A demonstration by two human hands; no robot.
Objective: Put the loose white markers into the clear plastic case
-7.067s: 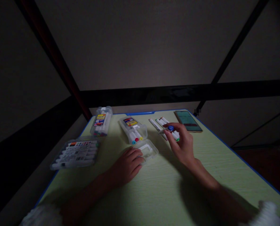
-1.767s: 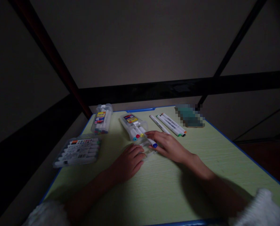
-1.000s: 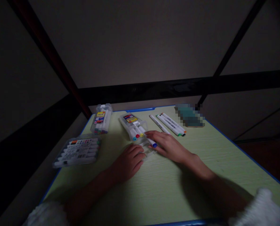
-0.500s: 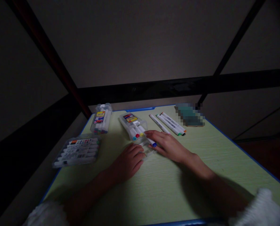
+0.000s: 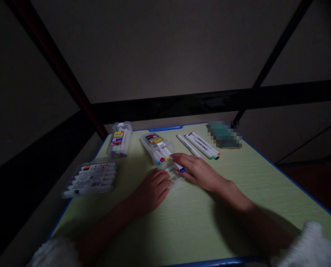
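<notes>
In the middle of the table lies a clear plastic marker case (image 5: 153, 140) with a yellow label, its lid (image 5: 173, 177) folded open toward me. White markers with blue, red and yellow ends (image 5: 162, 154) stick out of its mouth. My left hand (image 5: 153, 188) has its fingers closed on the near side of the lid. A white marker with a dark blue end (image 5: 179, 167) is between the fingers and thumb of my right hand (image 5: 201, 171), at the right side of the case's mouth.
Loose white markers (image 5: 201, 144) lie to the right of the case. A pixelated greenish object (image 5: 223, 134) is at the far right. Two more marker cases, one upright-looking (image 5: 119, 141) and one flat (image 5: 93, 178), lie on the left. A blue edge (image 5: 165, 129) rims the table.
</notes>
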